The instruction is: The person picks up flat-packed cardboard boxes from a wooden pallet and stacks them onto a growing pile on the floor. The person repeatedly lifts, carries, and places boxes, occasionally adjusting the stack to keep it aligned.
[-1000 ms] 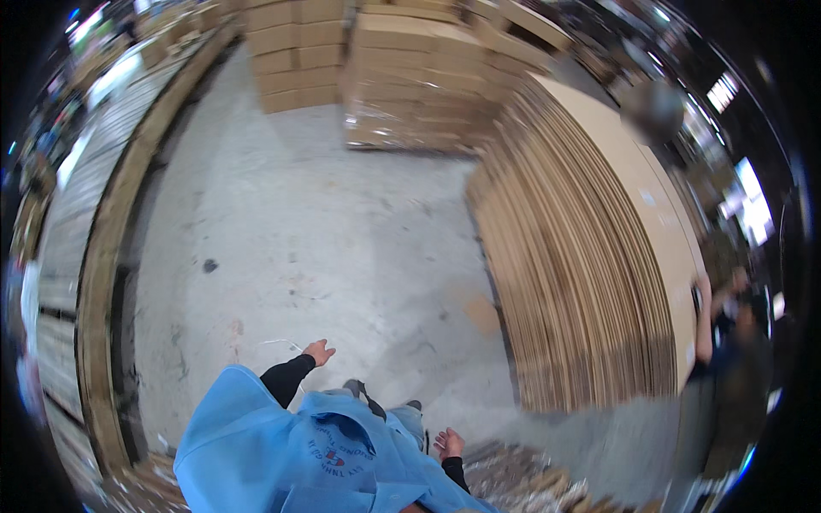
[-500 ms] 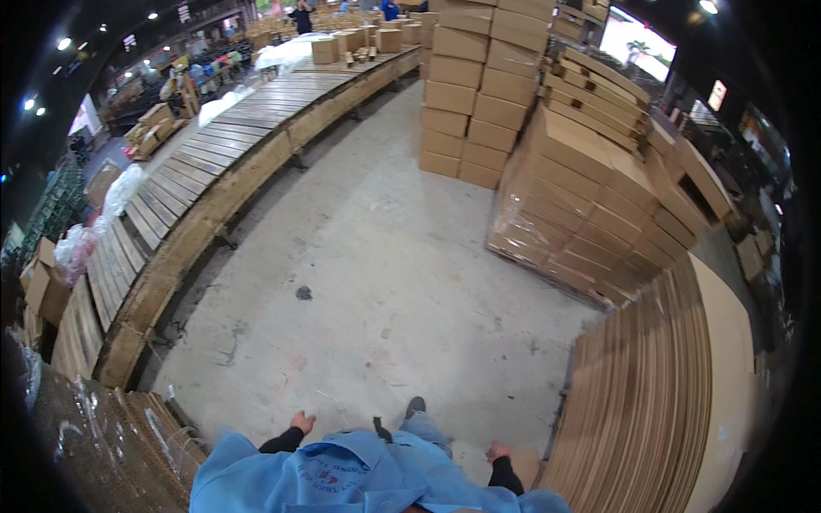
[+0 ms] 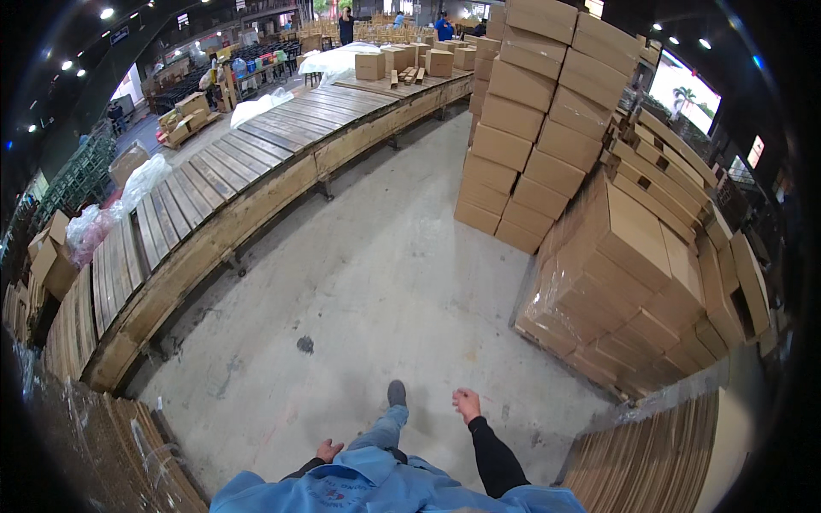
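Both my arms swing free over the concrete floor (image 3: 376, 282), beside my blue top (image 3: 359, 487). My left hand (image 3: 328, 451) hangs low near my left thigh, its fingers loosely stretched, with nothing in it. Reaching farther forward, my right hand (image 3: 466, 404) has loosely bent fingers that stand a little apart; no object shows in it. Neither hand touches anything. One dark shoe (image 3: 397, 393) is set out ahead on the floor.
A long slatted wooden conveyor (image 3: 205, 184) curves along the left. Stacked cartons (image 3: 513, 128) and a wrapped pallet of boxes (image 3: 599, 282) stand on the right. Flat cardboard stacks (image 3: 641, 453) lie at lower right, with a wrapped cardboard bundle (image 3: 120, 445) at lower left. People (image 3: 345, 27) are far off.
I have stepped forward, and the view has shifted, so the conveyor and cartons sit farther right. My right hand has swung forward and up; my left hand has dropped back toward my body.
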{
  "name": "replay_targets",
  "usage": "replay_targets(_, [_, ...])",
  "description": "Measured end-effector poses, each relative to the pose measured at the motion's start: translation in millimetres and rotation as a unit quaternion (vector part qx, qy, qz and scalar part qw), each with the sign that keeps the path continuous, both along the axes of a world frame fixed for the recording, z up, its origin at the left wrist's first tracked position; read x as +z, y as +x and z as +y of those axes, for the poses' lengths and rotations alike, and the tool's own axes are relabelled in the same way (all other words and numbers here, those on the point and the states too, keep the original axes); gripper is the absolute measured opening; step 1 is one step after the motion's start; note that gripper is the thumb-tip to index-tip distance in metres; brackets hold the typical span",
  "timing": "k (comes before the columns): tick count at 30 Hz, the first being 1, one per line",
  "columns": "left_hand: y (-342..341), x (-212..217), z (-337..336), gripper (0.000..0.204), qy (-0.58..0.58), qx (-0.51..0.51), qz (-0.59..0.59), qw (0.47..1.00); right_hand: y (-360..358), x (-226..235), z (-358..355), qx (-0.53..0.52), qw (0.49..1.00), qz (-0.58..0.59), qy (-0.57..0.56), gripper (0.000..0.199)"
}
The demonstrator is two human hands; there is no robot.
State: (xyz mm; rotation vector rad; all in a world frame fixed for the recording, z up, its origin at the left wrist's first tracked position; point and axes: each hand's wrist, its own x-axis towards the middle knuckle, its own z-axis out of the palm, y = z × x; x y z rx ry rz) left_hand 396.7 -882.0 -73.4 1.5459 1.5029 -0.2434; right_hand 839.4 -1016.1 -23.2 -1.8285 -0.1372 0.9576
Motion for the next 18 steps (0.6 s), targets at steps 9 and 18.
replay_targets(9, [185,0,231,0.073,0.133,-0.024,-0.037,0.99,97,-18,-10,0.125,0.968,0.043,-0.214,0.031])
replay_targets(18, [378,41,375,0.073,0.136,-0.006,-0.073,0.988,242,-33,104,-0.003,0.979,0.095,-0.181,0.023])
